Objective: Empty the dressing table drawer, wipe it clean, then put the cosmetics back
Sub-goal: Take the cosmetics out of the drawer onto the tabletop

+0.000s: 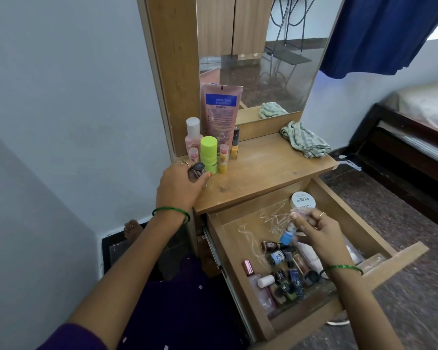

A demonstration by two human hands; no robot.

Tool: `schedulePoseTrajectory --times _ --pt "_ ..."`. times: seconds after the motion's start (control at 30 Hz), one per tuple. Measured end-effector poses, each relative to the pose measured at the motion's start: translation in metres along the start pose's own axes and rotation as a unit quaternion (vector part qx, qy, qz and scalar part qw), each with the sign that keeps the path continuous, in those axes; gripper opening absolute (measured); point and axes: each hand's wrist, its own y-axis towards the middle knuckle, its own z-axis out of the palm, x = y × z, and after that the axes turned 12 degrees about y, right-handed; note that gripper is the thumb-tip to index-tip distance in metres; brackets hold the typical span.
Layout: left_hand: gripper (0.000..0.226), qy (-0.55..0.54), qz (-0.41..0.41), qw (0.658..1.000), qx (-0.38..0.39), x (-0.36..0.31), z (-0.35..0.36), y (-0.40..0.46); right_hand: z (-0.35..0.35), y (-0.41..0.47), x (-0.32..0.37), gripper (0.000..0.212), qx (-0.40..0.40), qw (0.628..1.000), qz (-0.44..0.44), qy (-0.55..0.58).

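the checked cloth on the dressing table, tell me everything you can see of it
The checked cloth is a soft woven rag in pale green and off-white checks, looking worn and faded. It lies crumpled in a loose heap, not folded, at the back right corner of the wooden table top, close to the base of the mirror, which shows its reflection. One edge trails toward the top's right edge. Neither hand touches it, and it sits apart from the bottles at the left.

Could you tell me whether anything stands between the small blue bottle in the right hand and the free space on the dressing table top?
Nothing visible does. The right hand holds the blue bottle above the open drawer, and the table top just above it lies bare between the cosmetics and the cloth.
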Motion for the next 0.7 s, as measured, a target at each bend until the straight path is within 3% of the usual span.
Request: schedulePoseTrajectory --times 0.17,0.3,0.43,0.53,0.6,0.7 --pt "0.038 0.034 0.003 0.999 0.026 -0.003 0.004 0.006 0.005 0.0 0.008 0.041 -0.023 0.988 0.068 0.136" --pt "0.039 0.024 -0.017 0.999 0.039 -0.001 0.005 -0.001 0.013 0.004 0.014 0.02 -0.017 0.96 0.129 0.25" --pt "0.045 0.01 -0.039 0.999 0.026 -0.002 0.003 -0.014 0.029 0.012 0.026 0.027 -0.002 0.935 0.161 0.315" --pt "0.052 -0.019 -0.047 0.999 0.004 -0.006 0.001 -0.031 0.044 0.017 0.037 0.033 0.029 0.947 0.139 0.29" --pt "0.054 -0.045 -0.049 0.998 -0.014 -0.011 -0.002 -0.048 0.055 0.019 0.043 0.033 0.033 0.968 0.079 0.234" --pt "0.036 -0.074 -0.047 0.996 -0.016 -0.019 -0.002 -0.078 0.071 0.028 0.049 0.034 0.009 0.995 -0.043 0.085"
